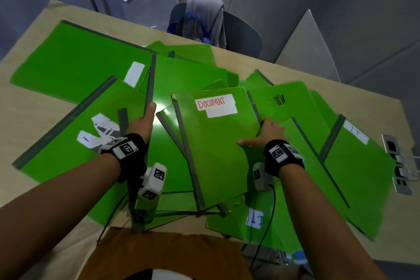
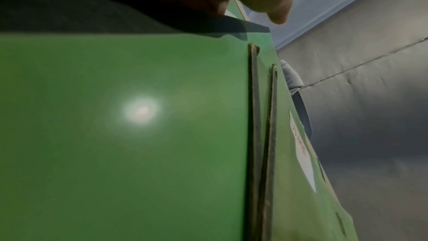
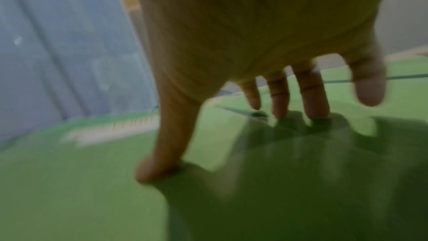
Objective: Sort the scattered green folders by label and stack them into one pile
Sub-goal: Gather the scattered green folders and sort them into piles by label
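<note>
green folders [image 1: 211,148], many, scattered and overlapping across a light wooden table [image 1: 34,107], spines at differing angles.

item: folder labelled "document" [image 1: 216,143] in red on a white label, lying on top of the heap near the centre, dark spine on its left side.

item: folder marked "it" [image 1: 356,166], at the right side of the table, partly under its neighbours.

item: large folder with a blank white label [image 1: 75,61], at the far left, raised on one edge.

item: folder with a torn white label [image 1: 75,129], near left, under the left forearm.

left hand [image 1: 142,120]: thumb on the near edge of the raised folder's spine; the left wrist view shows thumb and fingers either side of a dark edge, pinching it.

right hand [image 1: 268,134]: fingers [image 3: 315,94] spread and straight, tips resting on the right edge of the "document" folder, thumb flat on its cover; nothing clasped.

other: both wrists carry black bands with printed markers. chair [image 1: 241,32] draped with grey cloth beyond the table's far edge. socket panel [image 1: 395,161] set in the table at far right.
</note>
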